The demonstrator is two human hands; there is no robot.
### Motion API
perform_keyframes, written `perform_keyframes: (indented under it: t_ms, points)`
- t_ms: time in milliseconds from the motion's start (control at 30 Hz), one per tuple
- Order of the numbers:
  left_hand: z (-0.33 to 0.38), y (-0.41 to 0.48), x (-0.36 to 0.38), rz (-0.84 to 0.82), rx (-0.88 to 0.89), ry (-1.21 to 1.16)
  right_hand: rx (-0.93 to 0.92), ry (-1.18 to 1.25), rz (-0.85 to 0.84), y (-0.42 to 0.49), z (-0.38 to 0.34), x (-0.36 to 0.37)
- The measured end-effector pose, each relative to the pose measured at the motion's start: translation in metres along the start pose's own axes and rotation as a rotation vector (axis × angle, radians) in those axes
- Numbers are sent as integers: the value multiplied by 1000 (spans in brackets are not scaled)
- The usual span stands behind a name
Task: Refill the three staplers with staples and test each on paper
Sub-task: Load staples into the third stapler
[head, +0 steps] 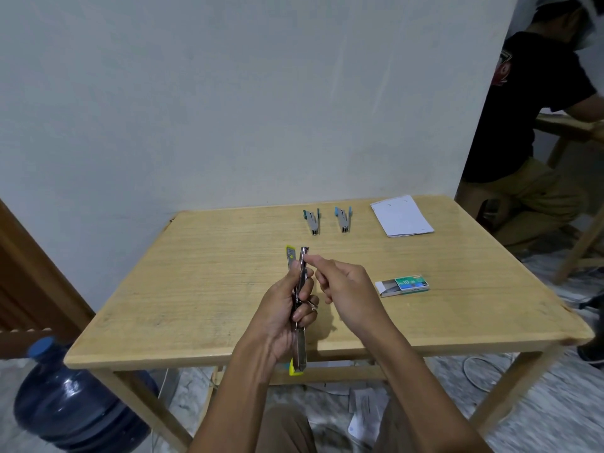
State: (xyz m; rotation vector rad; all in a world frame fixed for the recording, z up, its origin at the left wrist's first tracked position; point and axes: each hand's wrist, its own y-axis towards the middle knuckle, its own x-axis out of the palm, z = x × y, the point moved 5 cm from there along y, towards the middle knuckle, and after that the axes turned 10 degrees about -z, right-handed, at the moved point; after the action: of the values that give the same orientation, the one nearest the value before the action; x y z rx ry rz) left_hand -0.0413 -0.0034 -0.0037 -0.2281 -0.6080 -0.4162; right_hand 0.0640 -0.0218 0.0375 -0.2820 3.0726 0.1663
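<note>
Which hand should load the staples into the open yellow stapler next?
Right. The right hand is pinched at the open yellow stapler's tip and nearest the staple box; the left hand grips the stapler body.

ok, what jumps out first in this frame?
The two hands at centre: the left hand grips an opened yellow-tipped metal stapler upright above the wooden table, and the right hand pinches at its top end. Behind lie two blue-tipped staplers side by side, with white paper sheets at back right and an open green staple box at right.
</note>
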Motion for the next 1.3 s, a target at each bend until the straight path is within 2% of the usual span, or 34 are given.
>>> perform_keyframes:
  t_ms: [67, 200, 400, 533, 633, 833, 1000, 1067, 1133, 1200, 1300]
  points:
    - [-2, 0, 2, 3, -19, -46, -5, -43, -30, -1, 4, 1]
    - [-5, 0, 4, -9, -41, -186, -59, -126, 39, 0, 4, 3]
    - [-1, -1, 7, -78, -19, -264, -83, 26, 246, 6, 18, -11]
    - [0, 1, 6, -65, -37, -240, -185, -194, 197, -1, 10, -5]
    - [-3, 1, 4, -29, -77, -242, -176, -215, 120, 0, 12, 4]
    - [-5, -3, 4, 19, -93, -244, -208, -583, 154, -5, 8, 1]
    - [-7, -1, 5, 22, -73, -267, -198, -672, 142, -2, 9, -2]
    - [-8, 2, 5, 28, -68, -217, -184, -579, 147, -1, 12, -3]
    - [-5, 3, 5, 55, -38, -68, -136, -295, 204, 0, 17, -6]
    - [2, 2, 6, 113, 25, 232, -16, 176, 296, 3, 29, -8]
    - [12, -1, 13, 178, 159, 734, 174, 846, 246, 8, 44, 1]
